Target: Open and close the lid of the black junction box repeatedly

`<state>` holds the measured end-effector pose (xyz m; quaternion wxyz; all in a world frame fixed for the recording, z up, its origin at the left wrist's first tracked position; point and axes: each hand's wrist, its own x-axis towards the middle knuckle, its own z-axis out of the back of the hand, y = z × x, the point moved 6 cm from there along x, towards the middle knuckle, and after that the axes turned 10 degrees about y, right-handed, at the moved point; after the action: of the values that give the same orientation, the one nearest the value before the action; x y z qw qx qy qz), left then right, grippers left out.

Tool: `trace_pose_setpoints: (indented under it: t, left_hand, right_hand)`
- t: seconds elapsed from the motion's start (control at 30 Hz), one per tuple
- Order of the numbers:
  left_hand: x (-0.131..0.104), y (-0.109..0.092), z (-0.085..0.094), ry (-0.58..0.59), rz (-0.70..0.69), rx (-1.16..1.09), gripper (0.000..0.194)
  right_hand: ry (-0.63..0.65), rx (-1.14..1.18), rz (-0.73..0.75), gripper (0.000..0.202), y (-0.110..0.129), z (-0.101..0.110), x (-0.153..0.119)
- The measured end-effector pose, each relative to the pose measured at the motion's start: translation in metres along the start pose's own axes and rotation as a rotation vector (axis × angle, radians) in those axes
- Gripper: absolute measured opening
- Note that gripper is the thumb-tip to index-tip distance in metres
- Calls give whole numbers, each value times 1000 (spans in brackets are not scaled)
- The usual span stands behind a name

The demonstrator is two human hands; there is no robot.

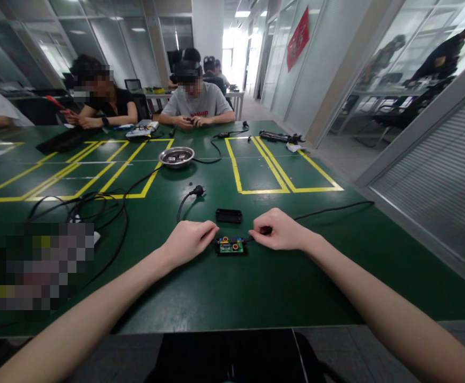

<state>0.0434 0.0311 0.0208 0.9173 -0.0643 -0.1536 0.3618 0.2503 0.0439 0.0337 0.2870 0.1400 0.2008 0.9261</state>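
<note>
A small green circuit board (pixel 231 246) with copper-coloured coils lies in an open black case on the green table (pixel 288 287). My left hand (pixel 190 242) is closed in a pinch at the board's left end, around a black cord that comes down from a plug (pixel 197 191); the cord is mostly hidden by the fingers. At the right end my right hand (pixel 277 230) is closed on a black cable (pixel 332 209), which leads into the case and trails off to the right. Just beyond the board rests a black case cover (pixel 229 215), hollow side up.
A metal bowl (pixel 176 157) with small parts stands farther back. Tangled cables (pixel 92 205) and a blurred object (pixel 41 266) lie at left. Yellow tape (pixel 262 192) marks the table. A black tripod (pixel 274 136) lies at the far right edge. Two people sit opposite.
</note>
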Motion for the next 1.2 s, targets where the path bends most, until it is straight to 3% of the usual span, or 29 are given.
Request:
trace_pose_setpoints:
  t: [0.33, 0.6, 0.67, 0.8, 1.0, 1.2]
  left_hand:
    - [2, 6, -5, 62, 62, -5, 31]
    - [5, 8, -13, 145, 109, 9, 28]
    - [7, 12, -13, 147, 160, 56, 29]
    - [9, 14, -14, 151, 241, 143, 31]
    - [9, 9, -13, 137, 284, 255, 36]
    - [10, 10, -15, 145, 277, 167, 31]
  right_hand:
    - [-9, -67, -28, 36, -3, 0, 1]
    - [114, -106, -118, 38, -6, -9, 4]
    - [100, -130, -163, 35, -10, -10, 6]
    - [71, -95, -197, 10, -13, -12, 8]
    - [7, -76, -218, 16, -12, -19, 11]
    - [-20, -63, -301, 18, -16, -28, 16]
